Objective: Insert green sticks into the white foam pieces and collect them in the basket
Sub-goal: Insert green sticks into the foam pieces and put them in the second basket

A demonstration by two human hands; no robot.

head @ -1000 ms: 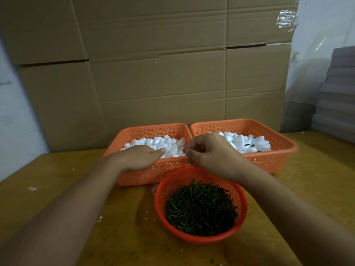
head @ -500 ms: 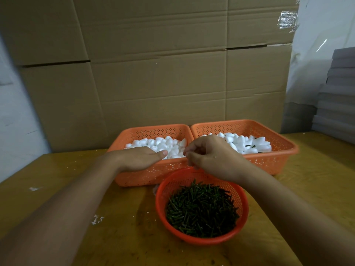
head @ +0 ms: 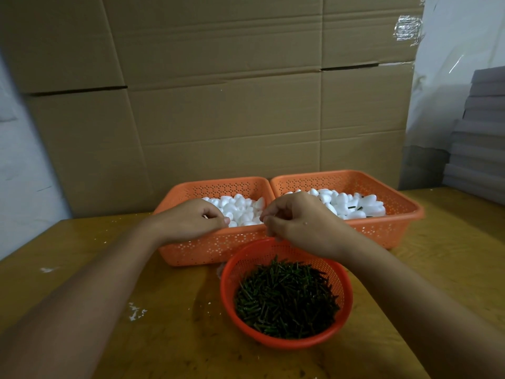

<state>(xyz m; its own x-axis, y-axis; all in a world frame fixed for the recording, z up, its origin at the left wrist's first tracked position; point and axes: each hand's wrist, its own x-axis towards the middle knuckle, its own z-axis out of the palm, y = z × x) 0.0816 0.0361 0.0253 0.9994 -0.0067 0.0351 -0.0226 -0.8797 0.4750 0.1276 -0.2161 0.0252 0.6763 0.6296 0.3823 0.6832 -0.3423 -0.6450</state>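
Two orange rectangular baskets stand side by side. The left basket [head: 210,250] holds plain white foam pieces [head: 240,205]. In the right basket [head: 382,231] some foam pieces [head: 355,207] have green sticks in them. A round orange basket [head: 284,341] in front is full of green sticks [head: 287,296]. My left hand [head: 191,221] rests over the left basket's front rim, with its fingers curled down onto a foam piece. My right hand [head: 297,224] hovers above the round basket's far rim. Its thumb and fingers are pinched together as if on a stick, which is mostly hidden.
The baskets sit on a wooden table [head: 164,324] with white foam crumbs [head: 135,311] scattered on the left. A wall of cardboard boxes [head: 232,105] rises right behind the baskets. Grey stacked sheets [head: 481,138] stand at the far right.
My left hand's fingers have curled further down into the foam pile. My right hand stays almost in place, still pinched.
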